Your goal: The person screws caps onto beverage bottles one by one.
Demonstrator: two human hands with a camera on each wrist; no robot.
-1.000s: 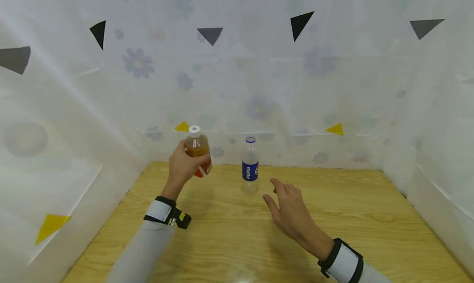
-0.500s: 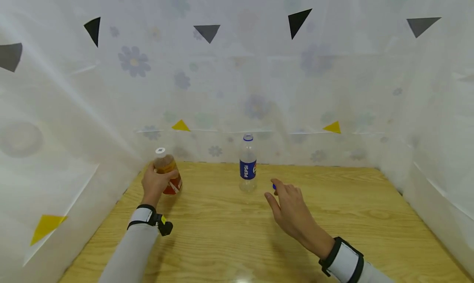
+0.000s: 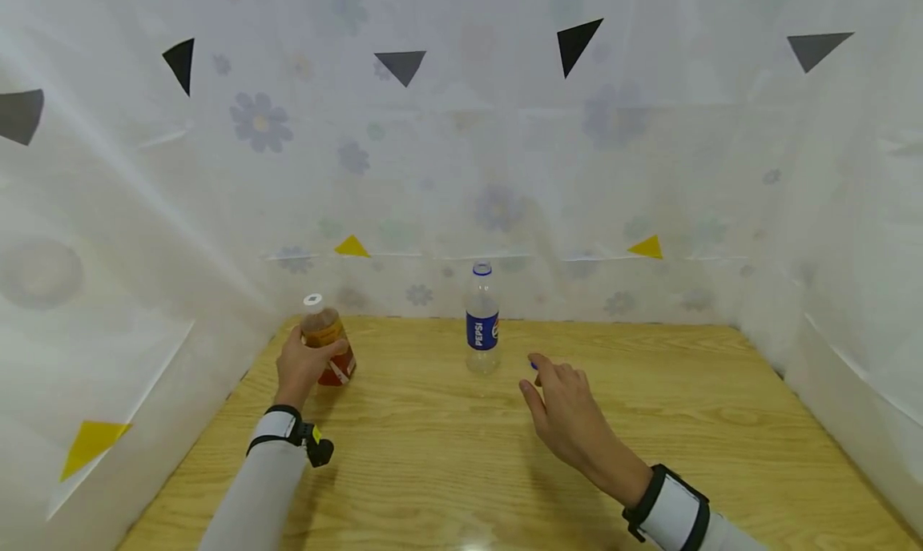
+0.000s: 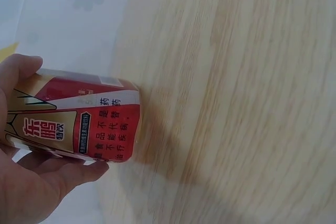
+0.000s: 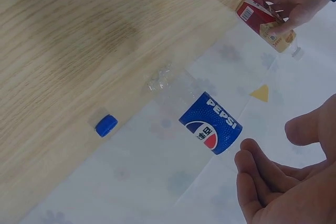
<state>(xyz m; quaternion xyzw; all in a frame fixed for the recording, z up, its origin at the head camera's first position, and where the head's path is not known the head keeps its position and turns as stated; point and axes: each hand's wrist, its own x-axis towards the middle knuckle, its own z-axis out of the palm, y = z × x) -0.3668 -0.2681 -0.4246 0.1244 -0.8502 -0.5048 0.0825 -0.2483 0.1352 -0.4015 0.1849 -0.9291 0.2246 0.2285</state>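
Note:
My left hand grips a red and gold drink bottle with a white cap, at the left of the wooden table. The bottle is upright, its base at or just above the tabletop. A clear Pepsi bottle with a blue label stands uncapped near the table's middle, its inside looking empty. My right hand is held over the table to the right of it, fingers loosely bent and holding nothing. A blue bottle cap lies on the table, mostly hidden behind the right index finger in the head view.
The wooden table is bordered by white flowered sheeting at the back and both sides. Dark and yellow triangles mark the sheeting. Both forearms carry wrist straps with cameras.
My left hand has carried the red and gold bottle left and down to the tabletop. The right hand has barely moved. The Pepsi bottle stays where it was.

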